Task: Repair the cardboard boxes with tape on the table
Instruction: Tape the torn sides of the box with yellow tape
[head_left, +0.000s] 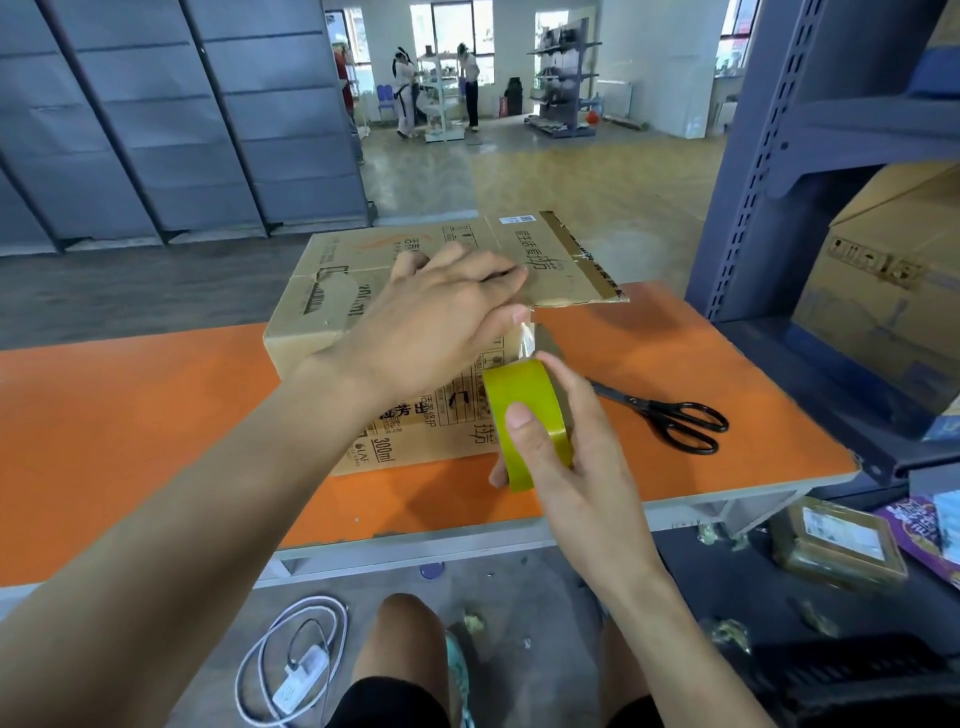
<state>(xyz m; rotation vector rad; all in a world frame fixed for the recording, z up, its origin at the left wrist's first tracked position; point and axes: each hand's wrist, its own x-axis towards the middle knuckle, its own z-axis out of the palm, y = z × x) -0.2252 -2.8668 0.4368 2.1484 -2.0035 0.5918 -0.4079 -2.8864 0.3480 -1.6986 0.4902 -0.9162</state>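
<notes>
A printed cardboard box stands on the orange table, one flap sticking out to the right with old tape along its edge. My left hand lies over the box top and pinches the free end of a clear tape strip at the box's right edge. My right hand grips the yellow-green tape roll just below, in front of the box's right side. The short strip runs from the roll up to my left thumb.
Black scissors lie on the table right of the roll. A blue metal rack with cardboard boxes stands at the right, small parcels below it. A white charger cable lies on the floor. People stand far back in the room.
</notes>
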